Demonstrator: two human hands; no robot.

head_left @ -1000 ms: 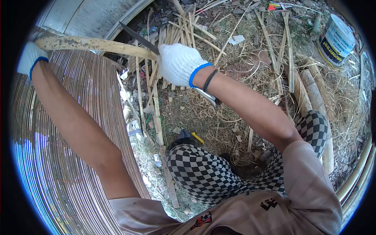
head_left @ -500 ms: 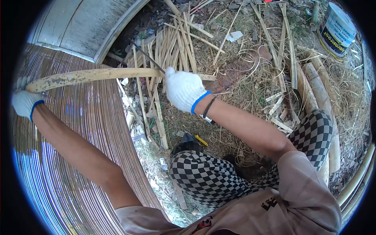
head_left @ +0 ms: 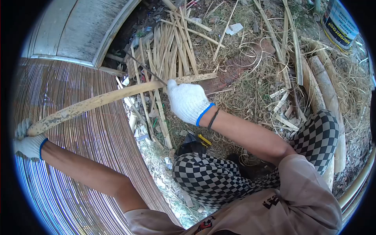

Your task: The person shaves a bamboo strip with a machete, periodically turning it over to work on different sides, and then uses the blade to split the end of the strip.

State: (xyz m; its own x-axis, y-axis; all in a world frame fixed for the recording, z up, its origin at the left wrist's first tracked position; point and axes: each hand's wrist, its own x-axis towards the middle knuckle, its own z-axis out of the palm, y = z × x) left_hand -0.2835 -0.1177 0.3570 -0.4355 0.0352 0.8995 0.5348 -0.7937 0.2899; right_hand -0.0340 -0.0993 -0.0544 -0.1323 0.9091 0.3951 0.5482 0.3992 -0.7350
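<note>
A long, slightly curved bamboo strip (head_left: 102,99) slants across the upper left, its lower end mottled dark. My left hand (head_left: 30,143), in a white knit glove with a blue cuff, is closed around that lower end at the far left. My right hand (head_left: 187,102), gloved the same way, grips a knife whose handle is hidden in the fist. The knife's long dark blade (head_left: 143,67) points up and left, crossing the strip beside my thumb. Beyond the blade, the strip's other end extends to the right, past my right hand.
A screen of thin slats (head_left: 90,133) lies at left below a white board (head_left: 84,31). Split bamboo pieces (head_left: 172,47) are piled ahead. Bamboo poles (head_left: 327,84) and an Aquaproof bucket (head_left: 340,27) are at right. A yellow-handled tool (head_left: 204,140) lies near my knee, among curled shavings.
My left hand has moved down with its end of the bamboo strip, so the strip now slopes more steeply. My right hand and the knife have shifted slightly down.
</note>
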